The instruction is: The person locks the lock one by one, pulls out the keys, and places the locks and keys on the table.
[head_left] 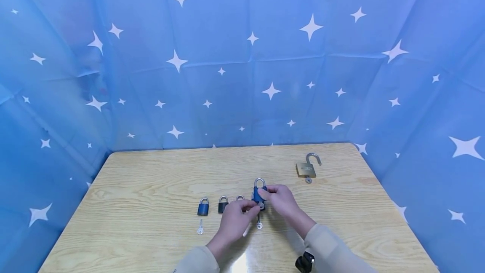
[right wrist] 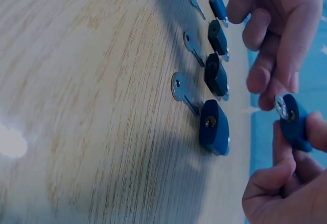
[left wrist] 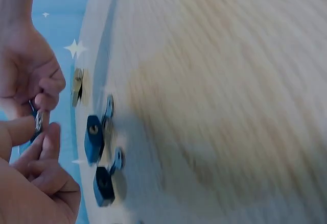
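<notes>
My right hand (head_left: pixel 282 200) holds a blue padlock (head_left: pixel 259 194) above the table, its closed shackle pointing up. Thumb and fingers of my left hand (head_left: pixel 235 221) pinch a small silver key (right wrist: pixel 280 107) at the padlock's underside, by the keyhole. How deep the key sits cannot be made out. Below the hands stands a row of padlocks: a blue one (head_left: pixel 203 208) at the left, a black one (head_left: pixel 223 207) beside it, then others partly hidden by the hands. In the right wrist view, the nearest is a larger blue padlock (right wrist: pixel 214 127) showing its keyhole.
Loose keys lie in front of the row, among them one at the left (head_left: pixel 200 227) and a round-headed key (head_left: pixel 259 225) below the hands. A brass padlock (head_left: pixel 305 170) with its shackle open lies back right on the wooden table (head_left: pixel 151 180), a key (head_left: pixel 308 180) at its base.
</notes>
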The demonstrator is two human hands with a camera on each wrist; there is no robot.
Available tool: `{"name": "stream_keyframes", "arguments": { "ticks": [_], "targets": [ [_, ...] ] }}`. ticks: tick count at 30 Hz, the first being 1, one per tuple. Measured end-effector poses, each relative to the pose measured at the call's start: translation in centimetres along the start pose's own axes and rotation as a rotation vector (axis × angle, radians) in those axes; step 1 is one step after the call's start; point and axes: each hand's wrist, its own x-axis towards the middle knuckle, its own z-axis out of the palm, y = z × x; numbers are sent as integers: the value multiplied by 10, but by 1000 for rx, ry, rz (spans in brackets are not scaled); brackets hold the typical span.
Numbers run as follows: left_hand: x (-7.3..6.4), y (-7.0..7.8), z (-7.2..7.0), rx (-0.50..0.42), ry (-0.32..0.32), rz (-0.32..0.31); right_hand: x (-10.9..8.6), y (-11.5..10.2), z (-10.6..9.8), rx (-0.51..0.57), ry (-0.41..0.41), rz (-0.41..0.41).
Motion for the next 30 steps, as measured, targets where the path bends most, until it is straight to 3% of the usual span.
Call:
{"name": "stream_keyframes", "arguments": {
  "ticks": [6,13,20,30],
  "targets": [
    [1,1,8,-223,45,-116,0,0,1,11,-5,-8],
    [-2,0,13,-298,126,-208,-1,-1,5,29,-15,-11],
    [0,-2,12,-390,96,-260,-1,2,8,22,3,-10],
    [0,-5,10,-424,43,-271,0,2,10,28,6,9]
  ]
}}
